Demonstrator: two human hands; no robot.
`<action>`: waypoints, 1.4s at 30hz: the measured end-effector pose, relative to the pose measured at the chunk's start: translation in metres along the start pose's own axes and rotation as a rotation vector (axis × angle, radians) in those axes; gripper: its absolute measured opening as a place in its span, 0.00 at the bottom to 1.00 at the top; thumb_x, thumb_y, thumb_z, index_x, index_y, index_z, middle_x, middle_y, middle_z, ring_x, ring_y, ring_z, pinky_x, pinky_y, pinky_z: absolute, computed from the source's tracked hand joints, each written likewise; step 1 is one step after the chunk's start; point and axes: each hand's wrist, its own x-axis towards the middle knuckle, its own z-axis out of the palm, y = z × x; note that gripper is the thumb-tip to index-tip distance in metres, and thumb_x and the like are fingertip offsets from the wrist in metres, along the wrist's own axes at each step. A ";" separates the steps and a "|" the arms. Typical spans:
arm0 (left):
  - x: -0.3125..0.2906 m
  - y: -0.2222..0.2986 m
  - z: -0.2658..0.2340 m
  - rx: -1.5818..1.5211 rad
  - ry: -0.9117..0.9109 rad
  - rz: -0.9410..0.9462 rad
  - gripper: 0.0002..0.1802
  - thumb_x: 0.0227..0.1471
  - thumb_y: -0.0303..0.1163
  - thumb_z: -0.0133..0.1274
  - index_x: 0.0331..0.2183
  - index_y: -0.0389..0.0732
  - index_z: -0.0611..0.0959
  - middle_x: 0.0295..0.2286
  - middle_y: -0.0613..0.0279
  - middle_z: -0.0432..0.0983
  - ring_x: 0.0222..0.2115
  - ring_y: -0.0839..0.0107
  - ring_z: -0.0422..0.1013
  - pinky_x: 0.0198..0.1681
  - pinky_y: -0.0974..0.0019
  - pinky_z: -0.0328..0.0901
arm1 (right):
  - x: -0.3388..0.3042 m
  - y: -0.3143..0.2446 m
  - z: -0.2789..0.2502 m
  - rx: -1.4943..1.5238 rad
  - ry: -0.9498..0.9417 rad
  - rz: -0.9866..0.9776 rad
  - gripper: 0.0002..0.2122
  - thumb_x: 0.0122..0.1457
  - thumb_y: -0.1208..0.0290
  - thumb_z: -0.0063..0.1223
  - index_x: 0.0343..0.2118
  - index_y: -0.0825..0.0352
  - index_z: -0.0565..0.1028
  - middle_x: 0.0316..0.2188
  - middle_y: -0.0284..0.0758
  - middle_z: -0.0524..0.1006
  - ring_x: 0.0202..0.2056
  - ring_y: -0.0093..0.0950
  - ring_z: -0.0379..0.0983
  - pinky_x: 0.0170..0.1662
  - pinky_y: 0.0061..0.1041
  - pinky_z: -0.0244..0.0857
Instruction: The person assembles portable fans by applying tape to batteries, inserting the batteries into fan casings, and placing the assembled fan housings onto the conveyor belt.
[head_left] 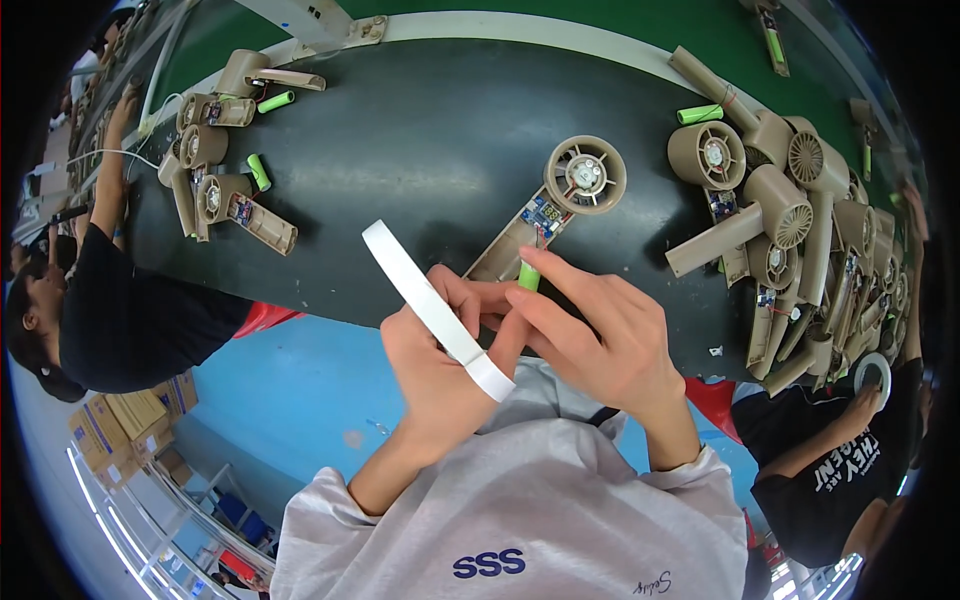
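Observation:
A roll of white tape (420, 292) stands across my left hand (425, 365), whose fingers are curled and closed on it, with the fingertips close to the battery. My right hand (610, 325) pinches a green cylindrical battery (528, 278), its lower end hidden behind the fingers. Just beyond both hands lies a beige handheld fan (601, 204) with its round head pointing away to the right. In its open handle (497, 256) sits a blue circuit board (543, 212), and a thin wire runs toward the battery.
The dark work surface (430, 130) holds a few fan parts (205, 147) with green batteries at left. A large pile of beige fans (785, 205) crowds the right side. People work at both sides; the one at right holds another white tape roll (873, 380).

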 end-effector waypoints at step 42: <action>0.000 0.011 -0.014 0.387 -0.642 -0.198 0.29 0.44 0.25 0.63 0.49 0.34 0.73 0.27 0.50 0.80 0.27 0.46 0.79 0.30 0.51 0.72 | -0.020 -0.002 -0.011 0.810 0.085 0.330 0.20 0.40 0.80 0.77 0.37 0.78 0.80 0.44 0.60 0.80 0.24 0.26 0.82 0.28 0.15 0.69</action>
